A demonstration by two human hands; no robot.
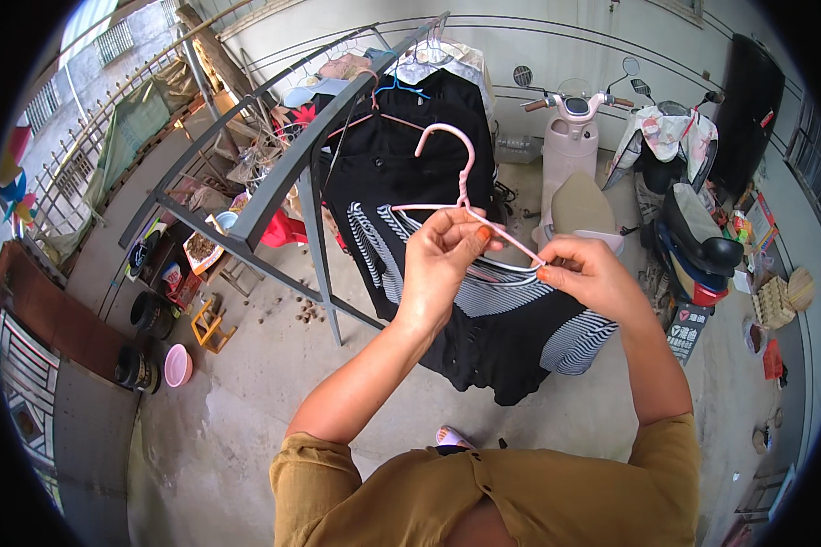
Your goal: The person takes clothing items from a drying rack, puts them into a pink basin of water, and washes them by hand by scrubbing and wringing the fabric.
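A pink clothes hanger (463,179) is held up before me with its hook on top. My left hand (443,247) grips it just below the twisted neck. At its right end, my right hand (578,270) pinches the hanger's shoulder together with the edge of a neckline. From it hangs a black garment with black-and-white striped panels (499,297). How far the hanger's left shoulder sits inside the cloth is partly hidden by my left hand. Just behind, black clothes (410,154) hang from the grey metal rack (280,171), one on a copper-coloured hanger (375,102).
A blue hanger (398,83) hangs on the rack. Beyond stand a pale pink scooter (568,150) and a dark scooter (691,239). To the left are a yellow stool frame (209,327), a pink basin (178,365) and black buckets (152,314). Small round bits lie on the concrete floor.
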